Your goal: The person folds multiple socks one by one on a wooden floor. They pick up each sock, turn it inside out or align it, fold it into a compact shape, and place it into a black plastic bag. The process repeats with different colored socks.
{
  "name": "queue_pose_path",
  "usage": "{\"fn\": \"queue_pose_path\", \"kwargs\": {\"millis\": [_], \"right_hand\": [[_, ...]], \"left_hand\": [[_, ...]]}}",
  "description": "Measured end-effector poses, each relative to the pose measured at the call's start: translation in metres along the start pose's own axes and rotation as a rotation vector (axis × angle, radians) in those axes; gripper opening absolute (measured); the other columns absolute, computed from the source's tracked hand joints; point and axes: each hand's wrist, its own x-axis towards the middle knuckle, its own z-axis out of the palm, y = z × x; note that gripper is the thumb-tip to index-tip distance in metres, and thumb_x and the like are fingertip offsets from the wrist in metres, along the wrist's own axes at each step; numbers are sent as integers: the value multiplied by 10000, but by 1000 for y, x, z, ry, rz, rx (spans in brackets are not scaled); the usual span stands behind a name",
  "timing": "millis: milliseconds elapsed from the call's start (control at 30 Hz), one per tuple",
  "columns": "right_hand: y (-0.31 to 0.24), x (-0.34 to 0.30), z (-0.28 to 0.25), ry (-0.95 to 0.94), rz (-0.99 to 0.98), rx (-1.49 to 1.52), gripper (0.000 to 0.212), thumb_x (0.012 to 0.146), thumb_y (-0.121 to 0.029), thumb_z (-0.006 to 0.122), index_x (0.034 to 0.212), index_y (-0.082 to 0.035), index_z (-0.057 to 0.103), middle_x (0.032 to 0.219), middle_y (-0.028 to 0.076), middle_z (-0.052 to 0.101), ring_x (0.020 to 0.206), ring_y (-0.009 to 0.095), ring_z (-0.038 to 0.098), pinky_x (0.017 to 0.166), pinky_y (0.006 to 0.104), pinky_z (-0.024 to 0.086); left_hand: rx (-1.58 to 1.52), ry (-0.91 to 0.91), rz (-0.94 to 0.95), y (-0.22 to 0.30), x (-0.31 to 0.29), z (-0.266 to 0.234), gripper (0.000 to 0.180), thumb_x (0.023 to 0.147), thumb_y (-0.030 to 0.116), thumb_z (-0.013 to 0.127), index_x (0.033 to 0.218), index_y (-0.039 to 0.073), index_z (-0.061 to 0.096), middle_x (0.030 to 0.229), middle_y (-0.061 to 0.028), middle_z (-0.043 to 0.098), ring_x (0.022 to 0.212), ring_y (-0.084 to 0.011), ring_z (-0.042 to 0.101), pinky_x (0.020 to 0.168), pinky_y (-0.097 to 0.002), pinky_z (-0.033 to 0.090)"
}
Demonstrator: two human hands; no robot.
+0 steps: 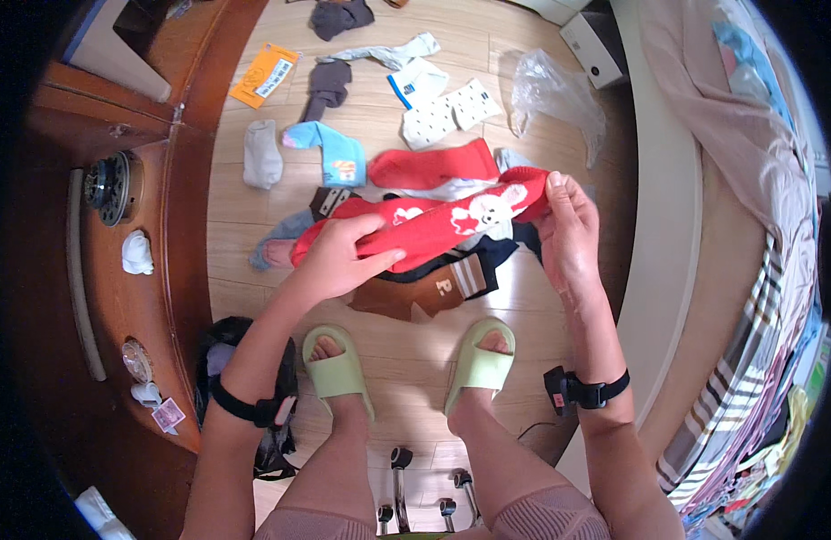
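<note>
A long red sock (433,236) with white rabbit figures stretches between my two hands, slanting up to the right. My left hand (332,259) grips its left part, thumb and fingers laid across the fabric. At the upper right end, my right hand (570,225) pinches the sock between thumb and fingers. Just beyond lies another red sock (433,166) on the floor. Beneath the held sock is a brown sock (402,292) with white stripes, beside dark blue fabric (498,256). A light blue sock (332,148) lies past my left hand.
Farther out lie grey socks (328,88), white dotted socks (451,110), an orange card (264,76) and a clear plastic bag (556,97). A wooden cabinet (186,225) stands left, a bed (667,270) right. A black bag (276,441) sits by my left foot; chair casters (401,457) are below.
</note>
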Motion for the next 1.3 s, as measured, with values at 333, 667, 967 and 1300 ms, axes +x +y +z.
{"fn": "queue_pose_path", "kwargs": {"millis": [333,667,967,1300], "right_hand": [[103,-68,-87,15,-129,-396,253,1060,-226,479,903,-51,571,932,2,621,892,108,566,818,259,445],[147,-100,-103,-66,237,-723,277,880,-176,719,1050,23,629,963,93,704,915,152,659,795,281,520],[157,-84,-88,110,-87,-971,221,938,-148,634,1094,9,640,909,211,705,809,283,710,735,384,548],[157,-114,-127,-21,281,-634,207,933,-146,621,1060,15,648,926,69,701,872,116,622,790,285,499]], "left_hand": [[324,236,69,-61,-64,37,250,718,0,731,954,17,652,862,-126,610,838,-337,638,735,-382,508],[389,102,-48,-88,-97,79,365,742,136,795,1045,13,631,1000,-169,592,968,-363,610,826,-420,508],[381,178,-2,-69,-98,79,239,689,-16,725,847,30,553,800,-110,552,776,-307,572,681,-390,453],[601,71,108,-70,-122,73,203,716,22,713,846,73,567,1046,-102,536,1016,-314,533,850,-449,412]]}}
